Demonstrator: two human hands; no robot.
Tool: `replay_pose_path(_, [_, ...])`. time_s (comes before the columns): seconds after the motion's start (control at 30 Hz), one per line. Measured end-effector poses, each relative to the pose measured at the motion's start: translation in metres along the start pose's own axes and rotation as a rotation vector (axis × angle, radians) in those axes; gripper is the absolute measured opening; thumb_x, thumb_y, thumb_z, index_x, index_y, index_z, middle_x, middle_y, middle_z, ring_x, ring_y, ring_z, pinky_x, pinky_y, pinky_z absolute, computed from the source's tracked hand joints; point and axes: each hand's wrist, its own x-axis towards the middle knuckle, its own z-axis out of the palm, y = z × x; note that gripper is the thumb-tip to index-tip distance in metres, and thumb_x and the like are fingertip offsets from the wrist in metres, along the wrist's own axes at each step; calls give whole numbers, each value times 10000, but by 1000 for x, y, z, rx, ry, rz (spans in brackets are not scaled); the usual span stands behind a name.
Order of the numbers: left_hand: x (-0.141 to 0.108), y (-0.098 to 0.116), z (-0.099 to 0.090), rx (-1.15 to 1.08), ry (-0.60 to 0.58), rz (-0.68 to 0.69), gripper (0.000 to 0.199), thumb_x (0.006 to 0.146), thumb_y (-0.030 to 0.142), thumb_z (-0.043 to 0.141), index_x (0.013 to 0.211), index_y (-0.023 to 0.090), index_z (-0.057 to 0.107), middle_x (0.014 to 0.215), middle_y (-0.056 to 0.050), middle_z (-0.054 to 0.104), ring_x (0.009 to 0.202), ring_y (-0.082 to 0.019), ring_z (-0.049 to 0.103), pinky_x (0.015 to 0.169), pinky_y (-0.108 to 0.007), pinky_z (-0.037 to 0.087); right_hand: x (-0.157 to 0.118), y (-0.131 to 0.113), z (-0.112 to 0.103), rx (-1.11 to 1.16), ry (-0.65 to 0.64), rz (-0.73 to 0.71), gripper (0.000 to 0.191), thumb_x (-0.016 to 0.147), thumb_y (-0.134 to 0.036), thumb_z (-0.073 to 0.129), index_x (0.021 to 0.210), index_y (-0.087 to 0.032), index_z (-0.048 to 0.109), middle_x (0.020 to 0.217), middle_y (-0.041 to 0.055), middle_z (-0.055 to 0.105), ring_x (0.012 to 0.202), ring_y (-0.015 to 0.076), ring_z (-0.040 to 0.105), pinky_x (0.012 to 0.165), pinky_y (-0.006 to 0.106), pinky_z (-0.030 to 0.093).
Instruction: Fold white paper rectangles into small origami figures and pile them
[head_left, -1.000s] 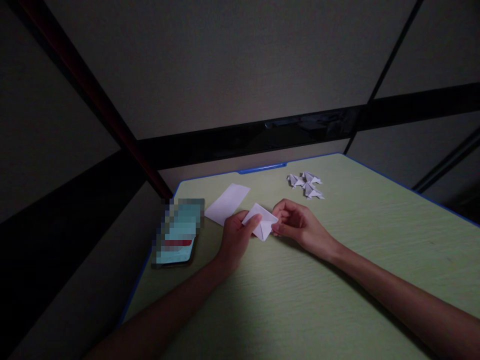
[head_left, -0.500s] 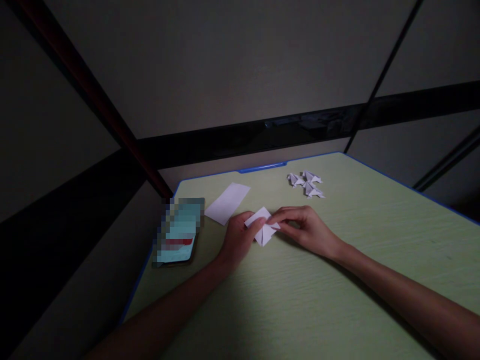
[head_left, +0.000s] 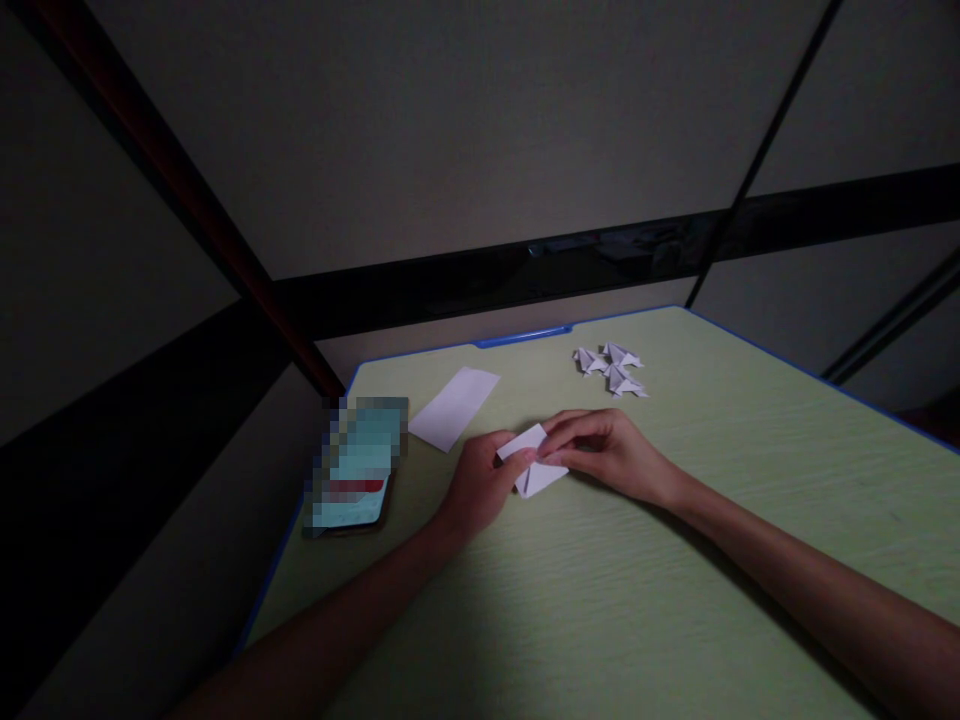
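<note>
Between our two hands is a small white square of folded paper [head_left: 546, 479], held flat and turned cornerwise just above or on the table; we cannot tell which. Our left hand [head_left: 474, 485] grips its left side, thumb pressed over the top face and fingers tucked beneath. Our right hand [head_left: 626, 455] closes on the paper too, thumb and fingertips bunched near its middle, beside the left thumb, covering part of the folds. A dark crease or slit runs down the lower part.

We judge that a small flap is being pinched or creased at the centre, with the left hand as the anchor. From here, the next move would seem to call for a steady left thumb and a light, precise right pinch, so that the layers line up before the crease is pressed flat.

Beyond the left hand lies a loose, flat white sheet of paper [head_left: 455, 407], and just beside it, farther left, a phone with a pale teal screen [head_left: 360, 465], partly pixelated. Past the right hand, three small angular folded-paper figures [head_left: 622, 381] sit clustered closely. All rest on a pale green, wood-grained tabletop [head_left: 675, 600] with blue edging, in dim light.
</note>
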Motion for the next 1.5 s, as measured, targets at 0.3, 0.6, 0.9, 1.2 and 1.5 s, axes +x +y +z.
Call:
replay_pose_path(0.3, [0, 3, 1, -95, -83, -24, 128, 676, 222, 489, 605, 122, 527, 528, 19, 497, 487, -75, 460, 450, -176, 365, 2, 0, 0, 13, 79, 29, 156, 652, -289, 625, 615, -138, 604, 687, 29, 554, 609, 102, 502, 555, 256, 396])
replay_pose_path(0.6, [-1, 1, 0, -74, -142, 4, 144, 679, 233, 504, 643, 106, 562, 565, -5, 531, 520, -89, 488, 468, -186, 392, 1, -2, 1, 101, 44, 44, 195, 649, -318, 623, 626, -133, 565, 663, 20, 563, 607, 107, 506, 557, 253, 401])
replay_pose_path(0.9, [-2, 5, 1, -25, -111, 13, 135, 676, 208, 493, 599, 108, 539, 528, 9, 500, 489, -81, 456, 448, -183, 361, 2, -2, 10, 152, 155, 183, 196, 615, -294, 644, 594, -124, 547, 582, 2, 554, 520, 83, 482, 498, 227, 381])
replay_pose_path(1.2, [-2, 6, 1, -35, -125, -4, 126, 659, 205, 483, 584, 115, 528, 519, 14, 494, 485, -82, 440, 458, -193, 337, 2, -3, 13, 115, 201, 240, 169, 631, -261, 611, 584, -119, 532, 551, -1, 534, 478, 75, 449, 456, 220, 342])
replay_pose_path(1.5, [0, 4, -1, -4, -106, -27, 201, 654, 280, 523, 557, 106, 547, 496, 29, 463, 483, -79, 404, 467, -197, 296, 2, -4, 15, 105, 196, 228, 180, 630, -278, 612, 603, -111, 553, 555, -1, 536, 477, 73, 441, 458, 218, 336])
